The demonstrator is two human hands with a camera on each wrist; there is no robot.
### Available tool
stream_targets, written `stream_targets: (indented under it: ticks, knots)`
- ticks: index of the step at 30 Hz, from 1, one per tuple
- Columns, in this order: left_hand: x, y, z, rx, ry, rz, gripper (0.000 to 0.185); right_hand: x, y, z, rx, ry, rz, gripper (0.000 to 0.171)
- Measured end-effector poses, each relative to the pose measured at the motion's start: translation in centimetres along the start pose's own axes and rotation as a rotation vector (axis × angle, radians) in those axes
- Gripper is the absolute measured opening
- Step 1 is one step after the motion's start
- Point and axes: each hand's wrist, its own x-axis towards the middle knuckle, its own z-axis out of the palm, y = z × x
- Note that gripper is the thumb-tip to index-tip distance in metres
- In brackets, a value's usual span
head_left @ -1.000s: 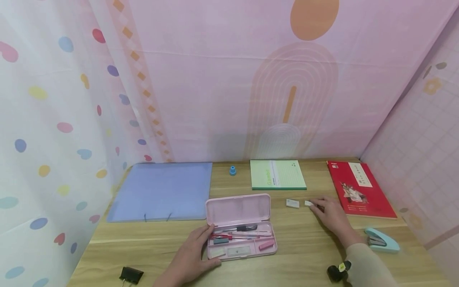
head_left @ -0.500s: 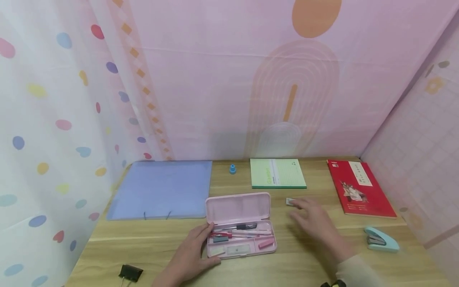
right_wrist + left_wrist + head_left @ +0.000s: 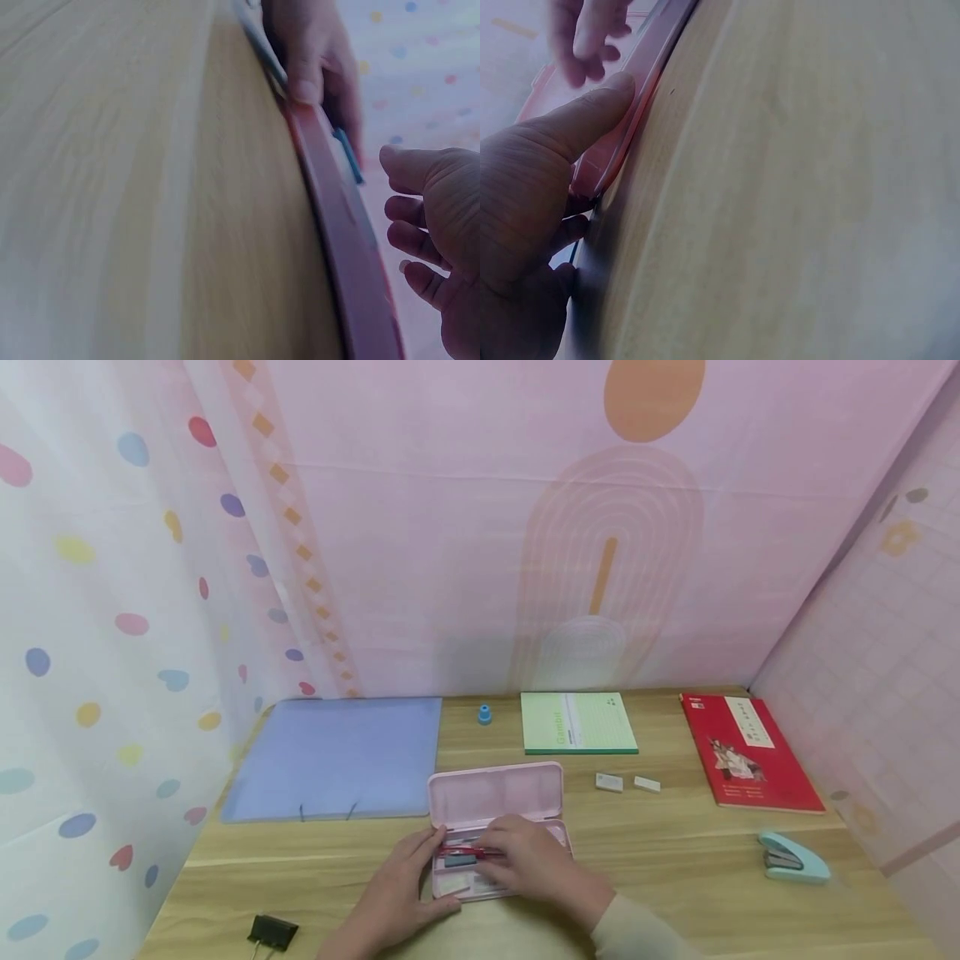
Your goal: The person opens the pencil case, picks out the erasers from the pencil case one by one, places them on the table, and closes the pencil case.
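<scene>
Left hand (image 3: 401,893), lower centre of the head view: rests against the left end of the open pink pencil case (image 3: 495,793), thumb pressed flat along the case rim, fingers fairly straight. The left wrist view confirms the thumb on the rim, nothing gripped.

Right hand (image 3: 525,860): lies over the tray of the case, just right of the left hand, fingers loosely curled down into the contents. Cannot tell if it is pinching anything; in the right wrist view the fingers (image 3: 420,247) hang curled just beside the case edge with nothing visible in them.

Case sits at lower centre on the wooden desk (image 3: 675,860), lid hinged up toward the back. Red pen (image 3: 459,852) and a grey-blue piece show in the tray between the two hands; the rest is covered.

Outward:
- two small white erasers (image 3: 609,782), right of the lid, side by side, apart from each other
- green notebook (image 3: 579,723), behind the case, centre
- small blue sharpener (image 3: 484,716), just left of the notebook
- blue folder (image 3: 333,758), left of centre, flat
- red book (image 3: 750,762), right side
- teal stapler (image 3: 793,857), lower right
- black binder clip (image 3: 272,932), lower left, near the desk edge
</scene>
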Motion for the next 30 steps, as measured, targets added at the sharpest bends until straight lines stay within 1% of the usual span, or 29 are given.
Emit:
stream_targets:
  ticks: [6, 9, 12, 16, 18, 20, 22, 24, 28, 30]
  knots:
    - [0.1, 0.0, 0.0, 0.007, -0.003, 0.002, 0.102, 1.0, -0.5, 1.4, -0.006, -0.046, -0.016, 0.026]
    - [0.1, 0.0, 0.0, 0.003, -0.005, 0.001, 0.102, 1.1, -0.5, 1.7, -0.017, -0.051, -0.015, 0.025]
    - [0.1, 0.0, 0.0, -0.007, -0.009, -0.002, 0.101, 1.1, -0.3, 2.1, -0.029, -0.046, -0.013, 0.022]
    - [0.1, -0.1, 0.0, -0.012, -0.009, -0.002, 0.101, 1.1, -0.2, 2.2, -0.015, -0.036, -0.001, 0.020]
    - [0.1, -0.1, 0.1, -0.013, -0.008, 0.003, 0.101, 0.8, -0.2, 2.0, 0.000, -0.015, 0.013, 0.019]
    - [0.1, -0.1, 0.2, -0.012, -0.009, 0.003, 0.101, 0.2, -0.1, 1.4, 0.018, 0.024, 0.031, 0.018]
    - [0.1, -0.1, 0.3, -0.017, -0.010, 0.001, 0.102, -0.5, 0.1, 0.4, 0.046, 0.061, 0.063, 0.017]
    - [0.1, -0.1, 0.3, -0.017, -0.009, -0.005, 0.102, -1.6, 0.5, -0.9, 0.079, 0.093, 0.120, 0.017]
    - [0.1, 0.0, 0.2, -0.012, -0.003, -0.018, 0.103, -4.1, 1.9, -3.4, 0.146, 0.148, 0.287, 0.017]
    - [0.1, -0.1, 0.2, -0.009, 0.002, -0.022, 0.103, -5.4, 3.0, -4.5, 0.156, 0.180, 0.380, 0.017]
